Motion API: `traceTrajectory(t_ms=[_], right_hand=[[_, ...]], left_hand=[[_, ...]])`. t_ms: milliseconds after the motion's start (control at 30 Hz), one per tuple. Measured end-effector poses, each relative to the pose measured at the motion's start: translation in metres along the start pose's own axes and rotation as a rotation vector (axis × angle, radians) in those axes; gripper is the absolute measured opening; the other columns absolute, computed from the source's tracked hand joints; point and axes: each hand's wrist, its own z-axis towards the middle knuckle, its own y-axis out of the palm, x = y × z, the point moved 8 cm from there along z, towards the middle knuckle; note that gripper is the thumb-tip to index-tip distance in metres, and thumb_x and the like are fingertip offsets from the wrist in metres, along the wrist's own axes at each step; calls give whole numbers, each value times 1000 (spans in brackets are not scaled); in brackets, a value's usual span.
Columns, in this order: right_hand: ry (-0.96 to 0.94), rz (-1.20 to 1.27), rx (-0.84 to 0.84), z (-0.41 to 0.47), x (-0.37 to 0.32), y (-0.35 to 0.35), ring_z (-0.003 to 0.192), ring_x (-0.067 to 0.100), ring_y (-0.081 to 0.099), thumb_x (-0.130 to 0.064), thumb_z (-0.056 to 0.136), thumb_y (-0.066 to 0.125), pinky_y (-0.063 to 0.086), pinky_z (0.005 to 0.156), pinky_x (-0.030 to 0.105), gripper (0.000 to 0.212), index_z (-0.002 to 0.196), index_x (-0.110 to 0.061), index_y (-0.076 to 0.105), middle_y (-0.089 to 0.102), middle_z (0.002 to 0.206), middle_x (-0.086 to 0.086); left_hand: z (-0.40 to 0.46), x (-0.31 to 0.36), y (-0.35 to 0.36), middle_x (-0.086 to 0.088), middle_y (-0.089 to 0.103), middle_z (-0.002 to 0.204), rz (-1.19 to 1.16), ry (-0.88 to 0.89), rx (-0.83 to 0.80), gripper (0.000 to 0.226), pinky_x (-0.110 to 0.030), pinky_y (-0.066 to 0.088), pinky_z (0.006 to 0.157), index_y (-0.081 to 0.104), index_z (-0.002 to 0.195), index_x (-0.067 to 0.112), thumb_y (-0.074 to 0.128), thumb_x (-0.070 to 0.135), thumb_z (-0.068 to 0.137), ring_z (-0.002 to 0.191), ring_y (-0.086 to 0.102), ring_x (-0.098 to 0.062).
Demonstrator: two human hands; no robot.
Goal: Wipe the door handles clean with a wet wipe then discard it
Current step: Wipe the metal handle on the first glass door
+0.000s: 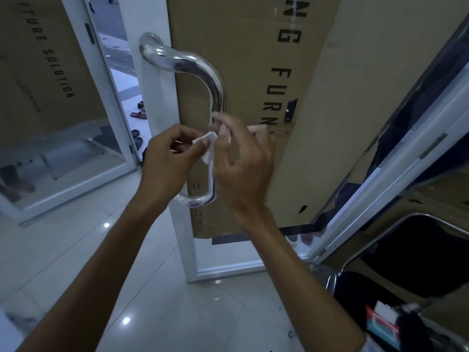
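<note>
Against a cardboard-backed glass door [157, 118], a curved, shiny chrome handle [203, 69] is gleaming; the left hand [167, 158] and right hand [243, 168] are both pinching a small white wipe [206, 146] beside its vertical bar.

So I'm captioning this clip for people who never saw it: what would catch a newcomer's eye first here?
First the big chrome door handle curving down the white door frame at centre, against cardboard behind the glass. Right in front of it, the left hand and right hand pinch a small white wet wipe between them. At lower right sits a dark chair with a steel frame.
</note>
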Motion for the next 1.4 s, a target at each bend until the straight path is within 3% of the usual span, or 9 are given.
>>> traceTrajectory(t_ms=[100,267,467,633,800,1000,1100,1267,1400], right_hand=[[-80,-15,-32,-29,2,0,90,19,56,-32,108,50,44,82,30,35,118,-12,77,75,102,1],[-82,-37,-65,-47,14,9,103,21,62,-22,97,71,46,89,28,32,125,-8,73,68,116,8],[-32,-83,37,-44,25,10,90,25,63,-2,92,72,51,78,38,18,110,-4,75,69,103,10],[92,-43,178,-29,35,11,86,19,58,-3,93,74,51,72,36,5,97,-4,74,67,96,7],[246,-33,206,-25,46,28,93,16,62,-2,92,72,55,73,35,5,96,-5,71,67,104,4],[271,35,167,-34,33,48,112,18,69,-2,98,66,59,91,33,16,113,1,74,72,119,8],[252,4,147,-41,26,50,125,22,67,-9,103,63,56,103,37,30,129,4,70,72,131,13],[155,-89,-31,-68,15,66,149,25,47,-23,112,48,47,117,43,48,151,6,49,48,159,18],[163,-178,-127,-93,22,75,155,23,36,-26,112,46,37,125,40,53,156,5,40,36,167,17]], left_hand=[[3,0,5,2,76,91,-81,-60,-67,13,-14,55,72,78,103,19,73,29,96,79,68,-6],[5,2,18,12,78,83,-134,-126,-147,9,-14,56,75,79,98,25,70,28,97,78,72,-3],[13,-7,22,3,79,92,-216,-230,-260,16,-28,56,86,81,103,21,69,30,99,86,70,-11],[32,5,-5,15,71,93,-85,-26,105,10,-26,56,82,72,102,23,66,31,98,86,64,-2],[55,16,6,16,69,101,-87,92,-40,25,-10,47,82,66,119,13,69,27,99,89,64,8],[65,4,22,-1,73,105,-189,113,-134,19,-25,56,89,66,113,13,67,26,100,98,71,-10],[69,2,27,1,73,100,-264,119,-185,11,-27,58,88,66,108,15,67,24,100,94,71,-10],[76,-4,28,17,75,89,-331,120,-216,4,-24,56,85,69,101,27,69,24,98,90,71,-5],[80,-9,32,8,75,91,-364,117,-268,12,-36,59,88,71,103,21,71,31,96,89,71,-13]])
